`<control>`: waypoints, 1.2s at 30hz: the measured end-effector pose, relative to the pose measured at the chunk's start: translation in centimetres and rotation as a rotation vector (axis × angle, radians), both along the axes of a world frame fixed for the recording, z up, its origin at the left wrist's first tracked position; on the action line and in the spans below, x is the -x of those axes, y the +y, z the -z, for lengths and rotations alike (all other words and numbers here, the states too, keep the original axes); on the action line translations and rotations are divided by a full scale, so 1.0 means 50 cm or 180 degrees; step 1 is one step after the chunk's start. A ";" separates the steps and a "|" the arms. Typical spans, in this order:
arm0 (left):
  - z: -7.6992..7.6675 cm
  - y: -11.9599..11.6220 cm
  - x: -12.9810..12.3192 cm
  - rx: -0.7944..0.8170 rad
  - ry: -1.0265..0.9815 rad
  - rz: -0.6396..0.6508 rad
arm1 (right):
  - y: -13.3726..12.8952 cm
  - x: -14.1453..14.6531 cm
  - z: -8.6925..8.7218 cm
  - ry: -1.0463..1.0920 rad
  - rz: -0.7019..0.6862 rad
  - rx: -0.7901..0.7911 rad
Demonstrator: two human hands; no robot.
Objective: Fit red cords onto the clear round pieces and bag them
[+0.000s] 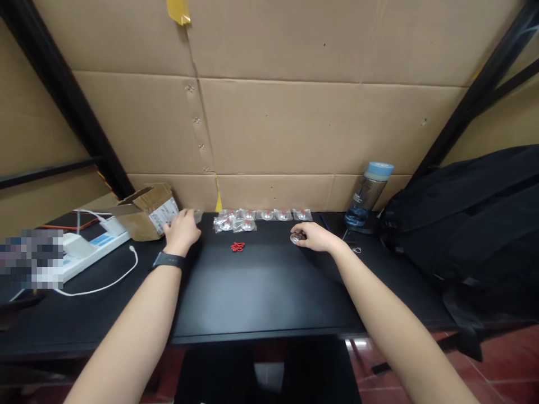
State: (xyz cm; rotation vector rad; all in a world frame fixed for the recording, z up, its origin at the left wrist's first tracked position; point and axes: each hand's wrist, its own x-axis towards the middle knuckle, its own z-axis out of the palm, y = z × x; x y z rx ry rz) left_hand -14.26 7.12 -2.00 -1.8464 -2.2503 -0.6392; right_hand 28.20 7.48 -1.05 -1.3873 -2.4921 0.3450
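Note:
My right hand point(314, 235) is closed on a small round silvery disc point(296, 238), its thumb and fingers at the rim, low over the black table. My left hand point(184, 229), with a dark band on the wrist, reaches beside the open cardboard box point(145, 216). Its fingertips are mostly hidden, so I cannot tell whether they hold anything. A bit of clear plastic point(198, 215) shows just right of it. Between the hands lies a bunched red cord point(237, 247). Behind it, several silvery discs in clear bags with red bits point(267, 215) form two rows.
A bottle with a blue lid point(367, 193) stands at the back right, near a black backpack point(471, 224). A white power strip point(95, 249) and a white cable point(122, 279) lie at the left. A small metal ring point(357, 250) rests beyond my right forearm. Cardboard panels point(269, 129) close off the back.

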 end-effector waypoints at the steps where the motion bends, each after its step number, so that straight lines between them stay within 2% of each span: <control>1: 0.005 0.003 0.019 0.0095 -0.0061 -0.0018 | 0.000 0.000 -0.001 0.0005 0.0011 0.0007; 5: 0.021 0.015 0.044 0.0548 -0.0259 -0.0272 | -0.002 0.000 -0.004 -0.0011 0.0019 0.0044; 8: 0.018 0.016 0.035 0.0338 -0.0336 -0.0388 | -0.002 -0.001 -0.005 0.0008 0.0047 0.0059; 12: -0.002 0.003 0.029 -0.0027 -0.0388 -0.0386 | 0.000 -0.003 -0.004 0.0012 0.0051 0.0067; 19: -0.025 -0.016 0.027 0.0018 -0.0472 -0.0366 | 0.002 -0.007 -0.002 0.0017 -0.0018 0.0105; 27: -0.025 -0.011 0.034 -0.0056 -0.0320 -0.0275 | 0.003 -0.007 -0.003 0.0062 -0.0081 0.0154; 31: -0.021 -0.011 0.035 -0.0015 -0.0392 -0.0367 | 0.000 -0.006 -0.005 0.0049 -0.0079 0.0161; 36: -0.023 -0.014 0.032 -0.0229 -0.0360 -0.0495 | -0.003 -0.004 -0.011 0.0000 -0.0085 0.0183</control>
